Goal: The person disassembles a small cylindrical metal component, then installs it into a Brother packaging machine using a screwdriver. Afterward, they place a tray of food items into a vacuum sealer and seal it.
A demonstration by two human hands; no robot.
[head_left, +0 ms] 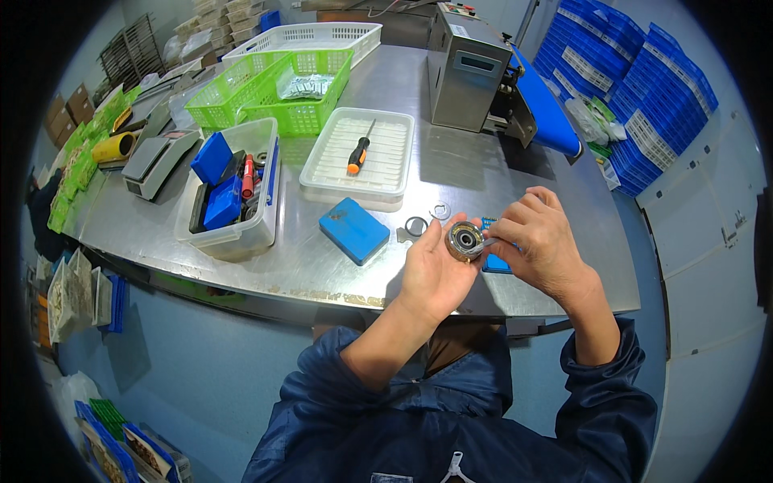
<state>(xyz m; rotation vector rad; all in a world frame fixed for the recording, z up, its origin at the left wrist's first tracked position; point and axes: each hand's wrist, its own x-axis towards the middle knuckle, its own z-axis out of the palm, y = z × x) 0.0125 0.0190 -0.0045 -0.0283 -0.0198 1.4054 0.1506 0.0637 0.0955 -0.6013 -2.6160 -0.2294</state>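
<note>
My left hand (435,280) is palm up near the table's front edge, its fingers curled around a round metal bearing part (465,239) with a dark ring and a hole in its middle. At its right rim my right hand (541,243) pinches a slim silvery strip (488,242), whose kind I cannot make out. Partly hidden behind my right hand lies a blue case (496,264). On the steel table beyond the bearing lie a black ring (416,226) and a thin metal ring (440,211). A closed blue box (354,231) sits left of my left hand.
A white tray (320,179) holds a black-and-orange screwdriver (359,153). Left of it stands a clear bin (259,235) of blue boxes and a red marker. Green baskets (266,114) stand behind, and a steel machine (463,76) with a blue belt (547,113) at the back right.
</note>
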